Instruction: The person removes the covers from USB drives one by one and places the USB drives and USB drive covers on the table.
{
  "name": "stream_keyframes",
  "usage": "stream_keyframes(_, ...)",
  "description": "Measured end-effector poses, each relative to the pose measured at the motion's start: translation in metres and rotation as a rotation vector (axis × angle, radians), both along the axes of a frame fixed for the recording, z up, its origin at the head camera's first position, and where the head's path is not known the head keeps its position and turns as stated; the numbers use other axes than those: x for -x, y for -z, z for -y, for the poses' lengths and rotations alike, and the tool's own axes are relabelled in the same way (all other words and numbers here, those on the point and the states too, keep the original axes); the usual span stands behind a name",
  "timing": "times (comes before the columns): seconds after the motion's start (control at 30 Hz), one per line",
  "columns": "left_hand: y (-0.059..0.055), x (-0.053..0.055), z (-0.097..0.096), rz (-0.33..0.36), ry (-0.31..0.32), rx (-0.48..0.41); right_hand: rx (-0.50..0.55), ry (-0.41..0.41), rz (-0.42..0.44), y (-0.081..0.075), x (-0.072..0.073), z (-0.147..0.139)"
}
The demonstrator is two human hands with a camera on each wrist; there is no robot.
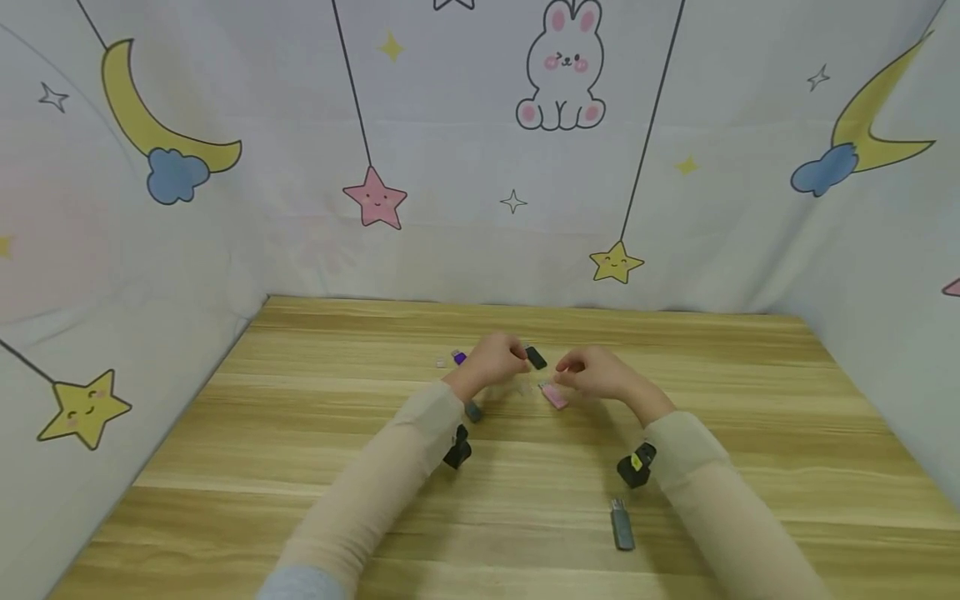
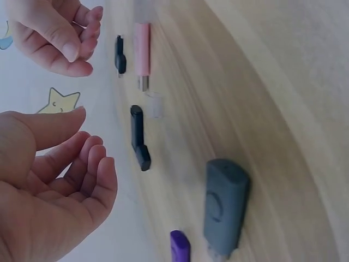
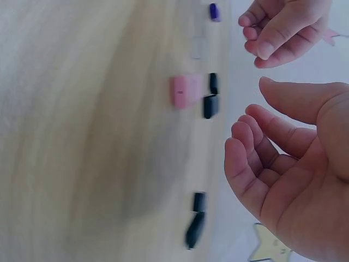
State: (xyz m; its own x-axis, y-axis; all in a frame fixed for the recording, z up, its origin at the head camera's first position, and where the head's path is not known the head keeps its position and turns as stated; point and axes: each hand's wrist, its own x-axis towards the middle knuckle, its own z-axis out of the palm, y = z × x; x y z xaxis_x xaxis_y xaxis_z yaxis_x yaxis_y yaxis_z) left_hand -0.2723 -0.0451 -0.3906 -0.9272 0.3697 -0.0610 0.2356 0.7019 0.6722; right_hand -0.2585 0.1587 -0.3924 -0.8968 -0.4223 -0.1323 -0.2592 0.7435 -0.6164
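Note:
Above the tabletop, my left hand [image 1: 495, 362] hovers with loosely bent fingers and nothing between thumb and fingertips. My right hand [image 1: 596, 373] faces it in the same loose way, also holding nothing. Between and below them lies a pink USB stick [image 1: 555, 396], its metal plug bare in the left wrist view. A small clear cap [image 2: 155, 105] is beside that plug. Beyond the hands is a black USB stick [image 1: 536, 357]. Close to the left hand are a purple USB stick [image 1: 459, 357], partly covered by it, and a dark grey USB stick [image 2: 226, 204].
Another grey USB stick [image 1: 622, 525] lies near the front, by the right forearm. A small clear piece [image 1: 440, 362] sits left of the purple stick. The wooden table [image 1: 300, 400] meets a printed cloth backdrop [image 1: 480, 258]. Black devices are worn at both wrists.

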Motion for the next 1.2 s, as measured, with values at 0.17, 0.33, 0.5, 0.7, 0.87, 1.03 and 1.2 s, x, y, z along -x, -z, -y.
stream_keyframes(0.17, -0.011, -0.006, -0.002, -0.009, 0.035, 0.001, 0.016, -0.018, -0.015, -0.015, -0.012, -0.007)
stream_keyframes(0.33, -0.021, -0.014, -0.006, -0.061, 0.101, 0.002, 0.039, -0.022, -0.098, -0.026, -0.026, -0.016)
stream_keyframes(0.5, -0.028, -0.024, -0.012, -0.114, 0.168, -0.005, 0.069, -0.042, -0.183, -0.032, -0.044, -0.025)
stream_keyframes(0.7, -0.031, -0.034, -0.023, -0.105, 0.23, -0.029, 0.096, -0.04, -0.219, -0.036, -0.07, -0.034)
stream_keyframes(0.87, -0.03, -0.044, -0.033, -0.09, 0.295, -0.095, 0.098, -0.009, -0.225, -0.034, -0.094, -0.043)
stream_keyframes(1.03, -0.026, -0.054, -0.039, -0.091, 0.367, -0.123, 0.099, 0.006, -0.217, -0.03, -0.114, -0.053)
stream_keyframes(1.2, -0.02, -0.064, -0.043, -0.085, 0.409, -0.104, 0.11, 0.017, -0.241, -0.021, -0.129, -0.058)
